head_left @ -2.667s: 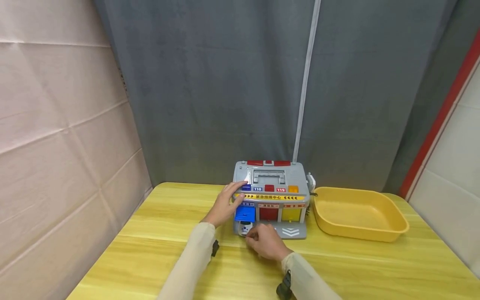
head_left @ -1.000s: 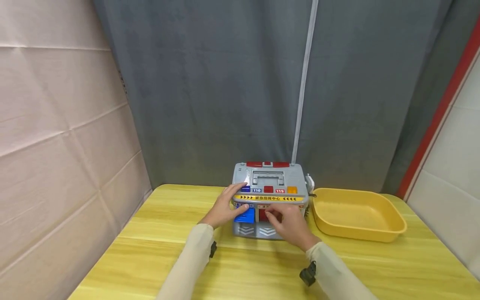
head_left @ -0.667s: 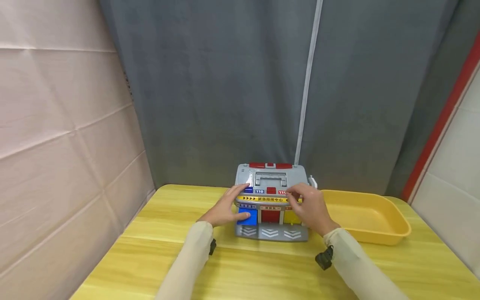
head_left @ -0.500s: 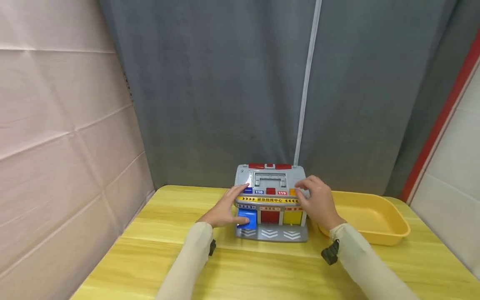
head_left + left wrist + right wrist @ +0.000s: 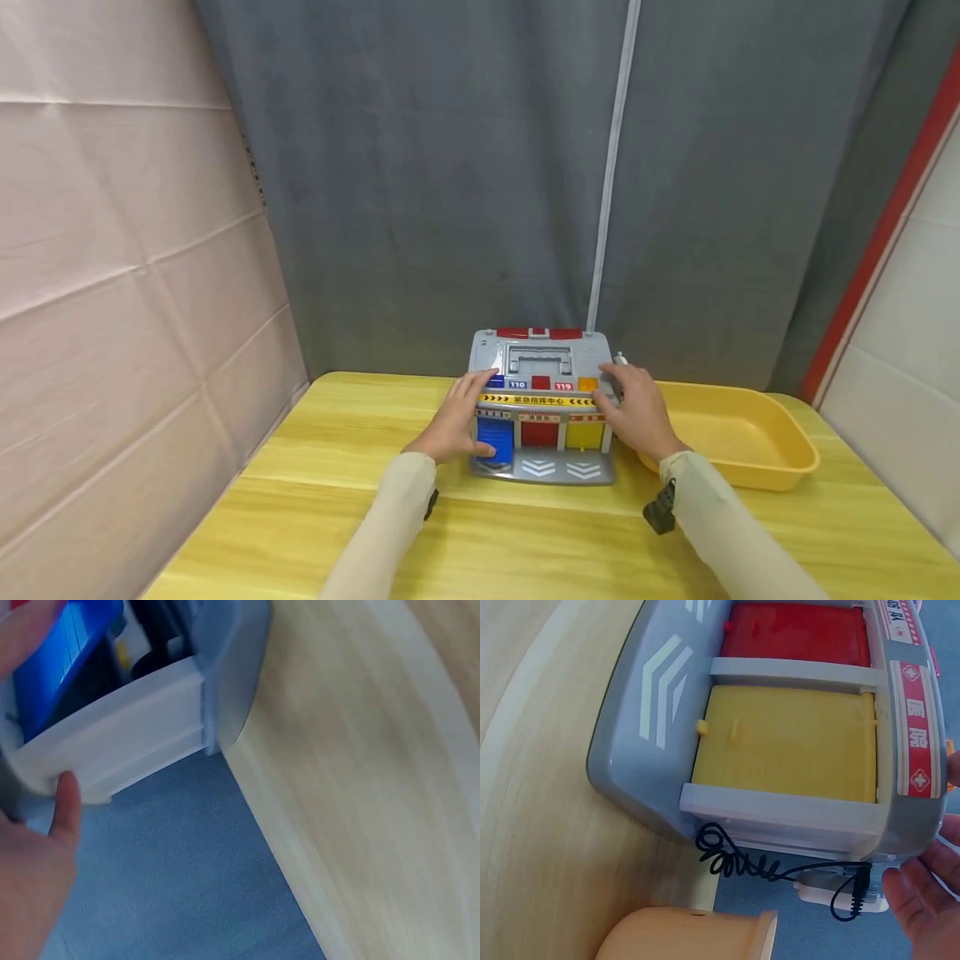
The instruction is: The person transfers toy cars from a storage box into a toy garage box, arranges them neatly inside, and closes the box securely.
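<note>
A grey toy emergency station [image 5: 540, 400] stands at the table's back, with blue, red and yellow garage doors. My left hand [image 5: 450, 421] spans its left end: the thumb presses the blue door [image 5: 495, 440] and the fingertips touch the roof by the blue button. In the left wrist view the blue door [image 5: 64, 656] hangs at a slant, with dark and pale parts behind it. My right hand [image 5: 641, 412] rests on the roof's right end beside the orange button [image 5: 588, 384]. The red door [image 5: 795, 634] and yellow door [image 5: 787, 742] are down.
A yellow plastic tray [image 5: 735, 475] sits right of the station, partly behind my right hand. A white handset [image 5: 840, 898] with a coiled black cord [image 5: 735, 862] hangs on the station's right side. A grey curtain [image 5: 435, 192] hangs behind the wooden table [image 5: 495, 533].
Earlier, my right hand was at a white toy car under the raised blue door; the car no longer shows. My left thumb has moved down with the door. My right hand has moved to the roof's right end.
</note>
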Tool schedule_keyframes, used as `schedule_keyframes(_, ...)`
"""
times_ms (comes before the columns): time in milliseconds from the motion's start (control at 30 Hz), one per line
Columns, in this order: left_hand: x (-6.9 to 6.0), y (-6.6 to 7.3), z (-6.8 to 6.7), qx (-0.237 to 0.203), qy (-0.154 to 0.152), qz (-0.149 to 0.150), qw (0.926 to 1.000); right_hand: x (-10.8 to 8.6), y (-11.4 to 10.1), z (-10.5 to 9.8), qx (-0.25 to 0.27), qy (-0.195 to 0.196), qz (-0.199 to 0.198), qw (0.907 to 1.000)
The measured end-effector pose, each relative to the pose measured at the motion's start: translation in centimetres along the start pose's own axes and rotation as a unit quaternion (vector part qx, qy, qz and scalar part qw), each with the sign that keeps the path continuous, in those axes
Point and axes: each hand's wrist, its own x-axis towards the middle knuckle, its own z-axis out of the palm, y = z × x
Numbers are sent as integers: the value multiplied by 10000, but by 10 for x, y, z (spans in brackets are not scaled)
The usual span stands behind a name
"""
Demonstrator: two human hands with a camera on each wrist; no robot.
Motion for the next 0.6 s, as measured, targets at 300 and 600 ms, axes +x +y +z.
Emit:
schedule_keyframes(300,0,0,14,669,835,128,9942,0,0,6,37,132,-119,9998)
schedule_keyframes(600,0,-1,23,886,1361,402,9859,1,-1,9,-101,248,-288,9992)
